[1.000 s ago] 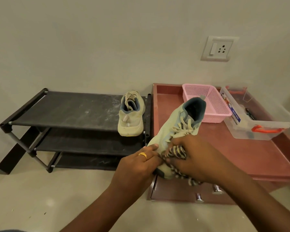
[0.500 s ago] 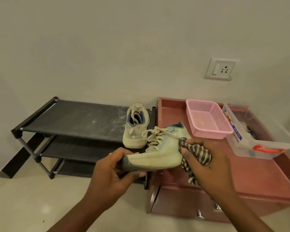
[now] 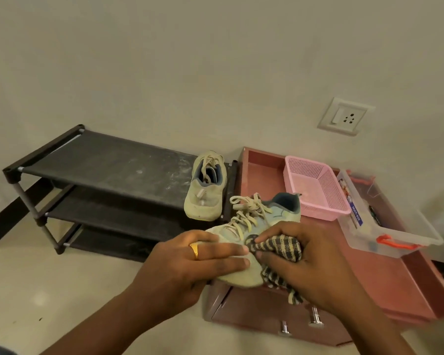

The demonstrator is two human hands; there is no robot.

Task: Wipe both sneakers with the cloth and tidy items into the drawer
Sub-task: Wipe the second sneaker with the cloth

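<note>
Gripping the pale-green sneaker (image 3: 277, 217) is the left hand (image 3: 187, 265); the right hand (image 3: 315, 265) clutches a checked cloth (image 3: 280, 248) against it. A clear box (image 3: 387, 239) holds small items.

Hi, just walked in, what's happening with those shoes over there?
A person is cleaning a pale green lace-up sneaker. The left hand holds it by the toe above the reddish drawer unit, while the right hand presses a bunched dark-and-beige checked cloth against its side. The matching second sneaker sits on the top shelf of the black shoe rack. A pink plastic basket and a clear plastic box stand on the drawer unit.
</note>
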